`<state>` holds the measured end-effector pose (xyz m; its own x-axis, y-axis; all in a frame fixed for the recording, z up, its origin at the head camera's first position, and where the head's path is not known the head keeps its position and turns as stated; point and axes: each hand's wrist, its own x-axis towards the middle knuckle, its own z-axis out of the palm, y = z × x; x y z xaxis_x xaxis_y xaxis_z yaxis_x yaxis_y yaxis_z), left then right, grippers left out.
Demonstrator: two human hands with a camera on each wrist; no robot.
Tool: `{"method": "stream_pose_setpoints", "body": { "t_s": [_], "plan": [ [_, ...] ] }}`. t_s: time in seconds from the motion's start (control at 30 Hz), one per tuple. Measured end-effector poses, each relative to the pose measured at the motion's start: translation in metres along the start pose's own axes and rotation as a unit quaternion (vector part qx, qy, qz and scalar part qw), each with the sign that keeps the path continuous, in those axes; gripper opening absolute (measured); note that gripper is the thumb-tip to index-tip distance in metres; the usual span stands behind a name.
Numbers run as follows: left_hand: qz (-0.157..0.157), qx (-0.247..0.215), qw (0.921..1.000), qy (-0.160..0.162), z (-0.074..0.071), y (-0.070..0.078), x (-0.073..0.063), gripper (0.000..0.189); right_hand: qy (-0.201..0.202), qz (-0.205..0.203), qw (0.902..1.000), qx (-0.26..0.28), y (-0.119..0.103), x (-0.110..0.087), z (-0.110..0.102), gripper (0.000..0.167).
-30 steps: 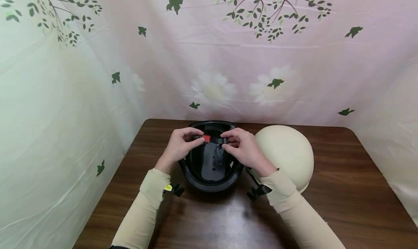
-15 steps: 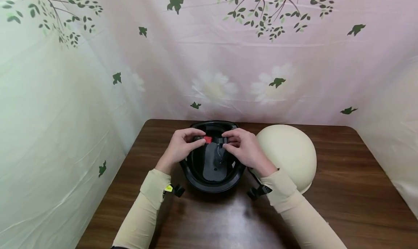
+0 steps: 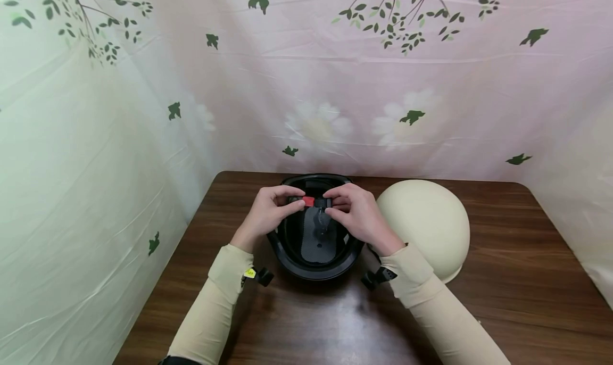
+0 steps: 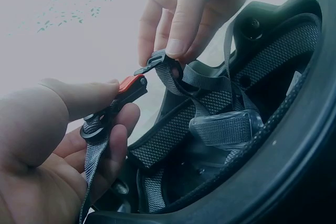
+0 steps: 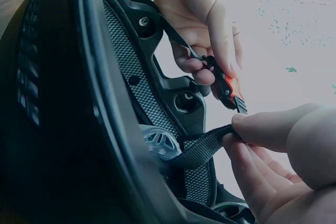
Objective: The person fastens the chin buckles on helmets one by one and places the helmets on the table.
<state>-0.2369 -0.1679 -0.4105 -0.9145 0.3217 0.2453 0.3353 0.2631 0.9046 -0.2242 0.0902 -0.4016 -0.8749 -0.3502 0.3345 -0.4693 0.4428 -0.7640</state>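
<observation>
A black helmet (image 3: 313, 272) lies upside down on the table, its padded inside facing up. Above it, my left hand (image 3: 265, 213) pinches the red and black buckle half (image 4: 131, 87) of the chin strap between thumb and fingers. My right hand (image 3: 359, 213) pinches the black buckle tongue (image 4: 152, 64) at the other strap's end. In the left wrist view the tongue's tip meets the mouth of the red buckle; how deep it sits cannot be told. A clear-wrapped strap piece (image 4: 226, 128) hangs inside the helmet.
A cream dome (image 3: 423, 226), which looks like another helmet, stands just right of the black one, close to my right forearm. The brown wooden table (image 3: 325, 328) ends at a printed cloth (image 3: 335, 88) behind.
The two buckle halves have come closer, from a visible gap to meeting. Both hands have drawn slightly together, and the head view has shifted a little.
</observation>
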Motion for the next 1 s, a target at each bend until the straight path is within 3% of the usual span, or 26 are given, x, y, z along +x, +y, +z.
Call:
{"method": "stream_pose_setpoints", "body": {
  "t_s": [0.6,1.0],
  "plan": [
    [-0.004,-0.015,0.9998,-0.009,0.0015,0.0016,-0.0009,0.026,-0.001,-0.003,1.0,0.001,-0.0049,0.0025,0.0042,0.029],
    [0.002,-0.002,1.0,0.007,0.001,0.0022,-0.002,0.022,0.007,-0.023,0.9997,-0.002,-0.0058,0.0048,0.0071,0.027]
  ]
}}
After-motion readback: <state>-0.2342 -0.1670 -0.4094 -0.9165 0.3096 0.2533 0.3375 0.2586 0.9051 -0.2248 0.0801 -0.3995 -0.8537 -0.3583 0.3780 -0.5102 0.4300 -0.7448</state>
